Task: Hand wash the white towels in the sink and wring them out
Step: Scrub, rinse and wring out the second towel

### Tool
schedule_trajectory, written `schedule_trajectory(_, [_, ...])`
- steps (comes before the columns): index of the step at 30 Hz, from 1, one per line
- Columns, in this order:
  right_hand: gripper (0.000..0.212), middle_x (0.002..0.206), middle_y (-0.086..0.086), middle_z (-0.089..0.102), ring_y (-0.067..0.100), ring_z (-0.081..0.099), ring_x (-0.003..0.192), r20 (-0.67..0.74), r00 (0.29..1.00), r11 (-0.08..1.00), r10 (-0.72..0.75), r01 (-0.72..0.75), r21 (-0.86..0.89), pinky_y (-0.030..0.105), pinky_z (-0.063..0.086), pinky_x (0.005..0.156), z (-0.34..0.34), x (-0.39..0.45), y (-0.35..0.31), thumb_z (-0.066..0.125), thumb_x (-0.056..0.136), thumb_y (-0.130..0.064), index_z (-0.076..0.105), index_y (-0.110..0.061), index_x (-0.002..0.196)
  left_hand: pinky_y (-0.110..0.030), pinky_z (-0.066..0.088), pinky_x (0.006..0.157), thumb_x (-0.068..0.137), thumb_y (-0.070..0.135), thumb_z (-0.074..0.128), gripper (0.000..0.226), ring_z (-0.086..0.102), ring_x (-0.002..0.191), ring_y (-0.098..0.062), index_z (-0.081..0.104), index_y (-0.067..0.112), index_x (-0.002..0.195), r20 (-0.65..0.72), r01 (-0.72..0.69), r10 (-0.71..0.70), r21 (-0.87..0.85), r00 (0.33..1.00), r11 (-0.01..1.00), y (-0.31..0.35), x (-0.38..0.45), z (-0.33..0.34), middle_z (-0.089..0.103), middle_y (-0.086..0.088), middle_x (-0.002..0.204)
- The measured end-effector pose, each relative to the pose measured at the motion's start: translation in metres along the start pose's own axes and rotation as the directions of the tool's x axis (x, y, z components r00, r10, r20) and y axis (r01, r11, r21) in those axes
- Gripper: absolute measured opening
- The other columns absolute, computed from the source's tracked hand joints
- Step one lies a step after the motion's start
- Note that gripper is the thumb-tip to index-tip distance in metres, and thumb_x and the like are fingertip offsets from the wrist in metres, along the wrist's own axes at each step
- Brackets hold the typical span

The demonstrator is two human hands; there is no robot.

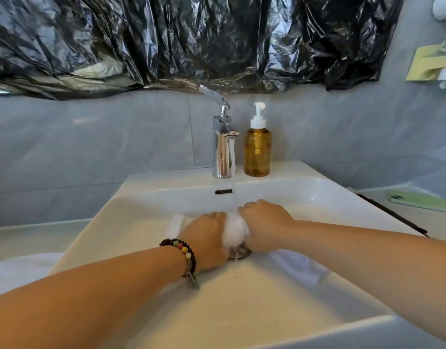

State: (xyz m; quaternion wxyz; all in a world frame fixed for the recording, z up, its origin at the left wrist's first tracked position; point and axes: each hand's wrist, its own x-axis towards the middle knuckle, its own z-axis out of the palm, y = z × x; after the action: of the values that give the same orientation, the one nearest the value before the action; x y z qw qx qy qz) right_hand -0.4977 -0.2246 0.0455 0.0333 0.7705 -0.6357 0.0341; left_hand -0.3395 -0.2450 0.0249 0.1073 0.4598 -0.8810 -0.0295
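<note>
A wet white towel [235,229] is bunched between my two hands over the drain [239,251] of the white sink [146,197]. My left hand [206,238], with a beaded bracelet on the wrist, grips its left part; a towel end [175,225] sticks out past that hand. My right hand [264,222] grips the right part, and more white cloth [300,267] trails under my right forearm. Water runs from the chrome tap [223,147] down onto the towel between my hands.
An amber pump bottle [257,152] stands on the sink ledge right of the tap. Black plastic sheeting [191,41] covers the wall above. A green phone [418,201] lies on the counter at right. White cloth [20,270] lies left of the sink.
</note>
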Motion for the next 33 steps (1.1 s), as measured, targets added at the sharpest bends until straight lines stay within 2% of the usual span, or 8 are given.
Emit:
schedule_trajectory(3, [0.026, 0.098, 0.000, 0.061, 0.023, 0.061, 0.092, 0.058, 0.997, 0.979, 0.045, -0.055, 0.194, 0.038, 0.054, 0.079, -0.015, 0.004, 0.006, 0.067, 0.077, -0.024, 0.060, -0.025, 0.102, -0.036, 0.050, 0.090, 0.081, 0.036, 0.064, 0.047, 0.059, 0.107, -0.024, 0.052, 0.019, 0.123, -0.031, 0.003, -0.009, -0.198, 0.999, 0.980, -0.003, 0.007, -0.017, 0.062, -0.005, 0.121])
schedule_trajectory(6, [0.017, 0.088, 0.003, 0.059, 0.023, 0.057, 0.082, 0.282, 0.954, 0.876, 0.103, -0.221, 0.428, 0.033, 0.047, 0.072, -0.040, 0.004, 0.025, 0.068, 0.079, -0.026, 0.061, -0.020, 0.093, -0.030, 0.045, 0.073, 0.059, 0.042, 0.062, 0.056, 0.057, 0.087, -0.017, 0.051, 0.022, 0.111, 0.167, 0.095, -0.014, -0.488, 0.986, 0.868, -0.012, 0.016, -0.050, 0.060, 0.001, 0.099])
schedule_trajectory(9, [0.048, 0.087, 0.011, 0.058, 0.023, 0.051, 0.076, 0.494, 0.867, 0.808, 0.061, -0.334, 0.486, 0.031, 0.042, 0.069, -0.048, 0.003, 0.037, 0.067, 0.052, -0.038, 0.064, -0.010, 0.090, -0.033, 0.042, 0.080, 0.047, 0.042, 0.067, 0.055, 0.056, 0.086, -0.021, 0.060, 0.013, 0.094, 0.380, 0.212, 0.027, -0.571, 0.924, 0.793, -0.019, 0.017, -0.059, 0.062, -0.003, 0.092])
schedule_trajectory(13, [0.069, 0.123, 0.001, 0.058, 0.020, 0.057, 0.105, 0.229, 0.971, 0.927, 0.063, -0.142, 0.346, 0.039, 0.051, 0.092, -0.031, 0.001, 0.031, 0.072, 0.066, -0.049, 0.050, -0.032, 0.129, -0.027, 0.042, 0.080, 0.085, 0.048, 0.067, 0.035, 0.057, 0.098, -0.016, 0.064, 0.024, 0.111, 0.261, 0.137, -0.081, -0.204, 0.962, 0.969, -0.033, 0.017, -0.051, 0.063, 0.005, 0.107])
schedule_trajectory(17, [0.091, 0.146, 0.001, 0.031, 0.027, 0.037, 0.129, -0.016, 0.995, 0.994, -0.101, 0.101, 0.031, 0.046, 0.042, 0.099, -0.011, -0.015, 0.023, 0.060, 0.073, -0.069, 0.015, -0.041, 0.147, -0.035, 0.045, 0.102, 0.085, 0.053, 0.057, 0.060, 0.056, 0.117, -0.017, 0.045, 0.029, 0.139, 0.212, 0.015, 0.038, -0.239, 0.976, 0.971, -0.027, 0.008, -0.029, 0.055, 0.007, 0.134])
schedule_trajectory(24, [0.064, 0.122, 0.000, 0.053, 0.022, 0.052, 0.109, -0.168, 0.962, 0.970, -0.215, 0.230, 0.079, 0.039, 0.047, 0.089, 0.021, -0.014, 0.033, 0.058, 0.084, -0.054, 0.038, -0.031, 0.141, -0.030, 0.041, 0.075, 0.101, 0.036, 0.045, 0.028, 0.053, 0.091, -0.019, 0.040, 0.020, 0.123, -0.020, -0.038, 0.036, -0.127, 0.999, 0.991, -0.009, -0.004, 0.005, 0.056, -0.003, 0.114])
schedule_trajectory(29, [0.062, 0.123, 0.004, 0.058, 0.026, 0.057, 0.106, -0.250, 0.935, 0.967, -0.252, 0.251, -0.035, 0.040, 0.049, 0.085, 0.028, -0.001, 0.037, 0.058, 0.085, -0.047, 0.042, -0.021, 0.139, -0.029, 0.035, 0.062, 0.102, 0.035, 0.038, 0.015, 0.048, 0.072, -0.016, 0.035, 0.021, 0.108, -0.052, 0.000, -0.006, -0.104, 0.999, 0.995, -0.004, 0.001, 0.003, 0.046, 0.006, 0.083])
schedule_trajectory(33, [0.053, 0.113, 0.002, 0.063, 0.026, 0.062, 0.098, -0.213, 0.951, 0.974, -0.224, 0.215, -0.064, 0.040, 0.050, 0.084, 0.025, 0.008, 0.031, 0.059, 0.083, -0.047, 0.050, -0.021, 0.128, -0.030, 0.040, 0.065, 0.100, 0.033, 0.040, 0.015, 0.052, 0.076, -0.019, 0.039, 0.019, 0.106, -0.054, 0.062, -0.065, -0.046, 0.996, 0.997, -0.001, 0.007, 0.001, 0.049, 0.003, 0.084])
